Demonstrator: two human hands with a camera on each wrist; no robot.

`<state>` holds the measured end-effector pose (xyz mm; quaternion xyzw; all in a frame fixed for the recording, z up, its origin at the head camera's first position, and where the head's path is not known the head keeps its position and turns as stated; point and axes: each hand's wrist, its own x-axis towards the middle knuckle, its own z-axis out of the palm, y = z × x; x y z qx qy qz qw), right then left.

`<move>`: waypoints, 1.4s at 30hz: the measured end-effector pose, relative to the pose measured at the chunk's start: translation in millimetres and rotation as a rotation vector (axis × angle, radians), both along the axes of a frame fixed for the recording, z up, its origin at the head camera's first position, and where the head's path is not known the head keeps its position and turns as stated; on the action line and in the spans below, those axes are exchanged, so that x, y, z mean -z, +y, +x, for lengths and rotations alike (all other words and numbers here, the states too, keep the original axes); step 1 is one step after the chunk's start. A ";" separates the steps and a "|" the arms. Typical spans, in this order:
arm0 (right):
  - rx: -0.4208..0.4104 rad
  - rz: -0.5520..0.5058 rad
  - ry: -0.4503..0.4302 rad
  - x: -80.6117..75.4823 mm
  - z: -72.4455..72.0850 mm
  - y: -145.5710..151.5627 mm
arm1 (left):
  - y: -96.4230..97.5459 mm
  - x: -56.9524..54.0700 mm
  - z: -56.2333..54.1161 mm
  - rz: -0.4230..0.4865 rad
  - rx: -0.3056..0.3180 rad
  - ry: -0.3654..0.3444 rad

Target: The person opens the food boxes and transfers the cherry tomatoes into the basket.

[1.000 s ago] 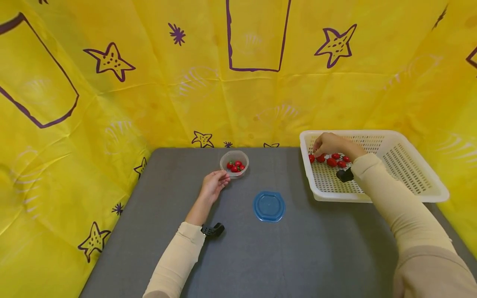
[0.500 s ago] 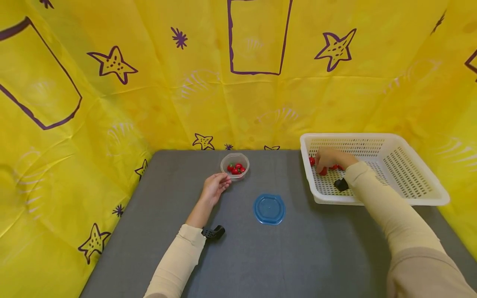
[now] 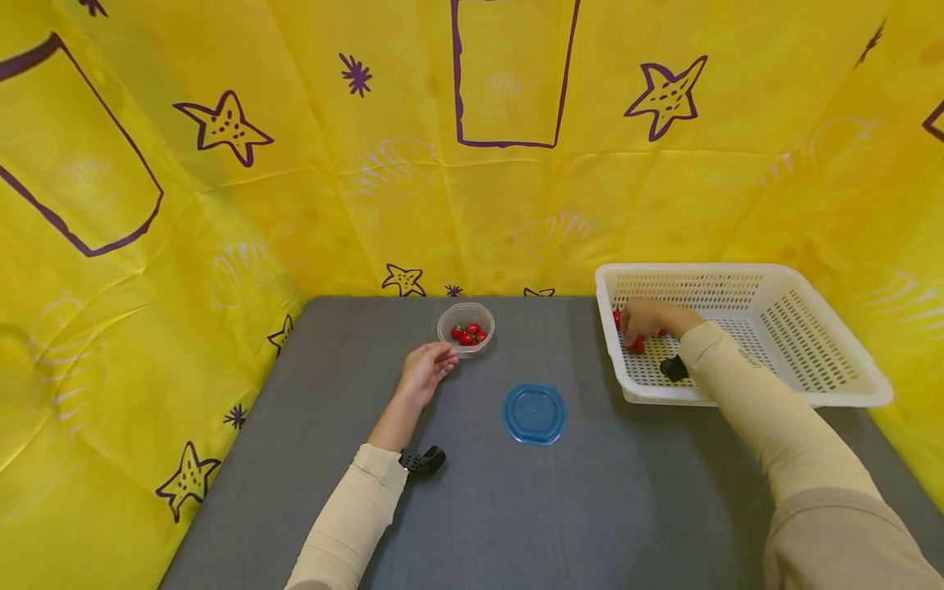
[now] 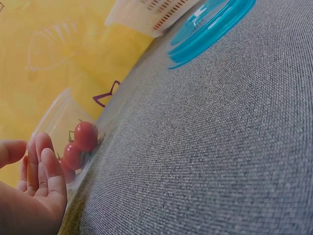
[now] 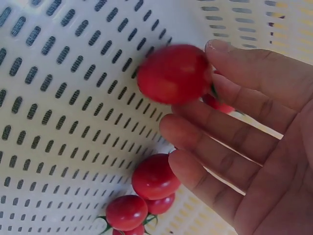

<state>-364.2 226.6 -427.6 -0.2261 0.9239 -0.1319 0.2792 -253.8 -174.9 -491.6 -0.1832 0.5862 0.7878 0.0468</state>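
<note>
In the right wrist view, my right hand (image 5: 264, 122) pinches a red cherry tomato (image 5: 171, 73) between thumb and index finger, over the perforated floor of a white plastic basket (image 3: 811, 360). Beside its other fingers lie several more cherry tomatoes (image 5: 155, 177), some with green stems. My left hand (image 3: 425, 373) is at the near side of a small clear plastic container (image 3: 483, 315), its fingers fairly straight and loose against the wall. Inside the container are several cherry tomatoes (image 4: 86, 136). Whether the left thumb touches the rim, I cannot tell.
A blue lid (image 3: 534, 415) lies flat on the grey tabletop (image 3: 472, 508), between the container and the basket. Yellow patterned cloth (image 3: 501, 205) hangs behind the table and along both sides. The basket's raised rim surrounds my right hand.
My right hand has reached lower into the basket's left part and shifted slightly toward me, over the tomatoes. The left hand stays by the container; the head view has tilted up slightly.
</note>
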 end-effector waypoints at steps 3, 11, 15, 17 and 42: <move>-0.004 -0.006 0.023 -3.7 0.9 -0.7 | -1.0 1.1 0.4 0.002 -0.005 -0.002; 0.019 -0.069 0.066 -17.0 4.7 2.9 | -0.9 1.7 -0.9 0.005 -0.005 -0.007; 0.013 -0.115 0.093 -25.4 5.9 4.7 | -0.2 1.3 -0.8 -0.010 -0.005 -0.010; 0.003 -0.122 0.119 -29.8 6.6 5.0 | 0.0 1.2 0.1 -0.017 -0.002 -0.014; -0.006 -0.173 0.336 -82.2 11.2 -29.7 | 0.0 -0.2 -1.0 0.003 -0.001 0.004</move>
